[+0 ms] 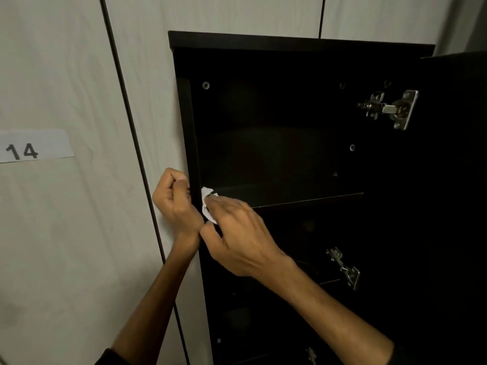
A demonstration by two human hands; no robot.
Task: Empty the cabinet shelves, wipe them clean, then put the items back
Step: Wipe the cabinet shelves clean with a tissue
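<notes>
A tall black cabinet (290, 46) stands open, and its upper shelf (303, 198) shows nothing on it. My right hand (237, 233) holds a crumpled white wipe (207, 204) against the shelf's front left corner. My left hand (175, 198) is curled round the cabinet's left front edge (188, 133) just beside the wipe. Lower shelves are dark and hard to make out.
The cabinet door (453, 180) hangs open at the right on metal hinges (390, 108). Pale wall panels (79, 75) stand behind and to the left, one bearing a label reading 14 (23, 151).
</notes>
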